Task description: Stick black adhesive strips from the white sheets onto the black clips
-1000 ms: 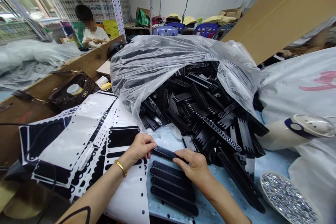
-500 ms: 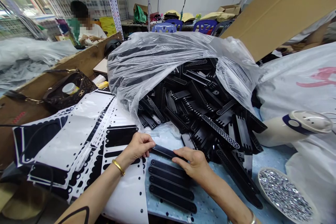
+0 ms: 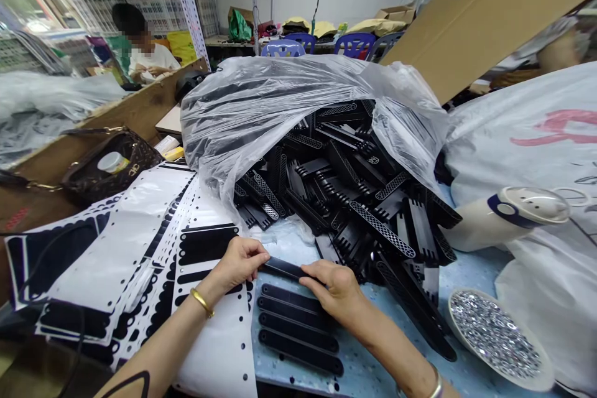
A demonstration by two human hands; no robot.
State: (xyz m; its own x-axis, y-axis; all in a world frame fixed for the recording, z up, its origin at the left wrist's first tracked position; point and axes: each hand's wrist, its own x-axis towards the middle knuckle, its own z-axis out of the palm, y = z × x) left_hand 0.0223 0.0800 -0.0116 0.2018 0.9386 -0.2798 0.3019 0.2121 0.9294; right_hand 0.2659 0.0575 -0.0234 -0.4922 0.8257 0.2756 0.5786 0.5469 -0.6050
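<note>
Between my two hands lies a flat black strip [image 3: 285, 267] with rounded ends. My left hand [image 3: 243, 261] pinches its left end, and my right hand [image 3: 333, 286] grips the right end between thumb and fingers. Just below it, several similar black strips [image 3: 298, 343] lie side by side on the light blue tabletop [image 3: 368, 357]. Left of them is a white sheet with black die-cut shapes [image 3: 214, 329], partly under my left wrist. Beyond my hands, a heap of black slotted plastic pieces [image 3: 345, 180] spills out of a clear plastic bag [image 3: 261, 93].
At the right stands a bowl of small metal rings [image 3: 499, 336], near a white and blue appliance [image 3: 508, 214]. More cut sheets [image 3: 112, 249] and a brown handbag [image 3: 107, 161] are on the left. A cardboard flap [image 3: 485, 25] rises behind; a person [image 3: 152, 56] sits at the far left.
The whole scene has shifted slightly left in view as the camera turned. Both hands keep their hold on the black strip, with little other movement.
</note>
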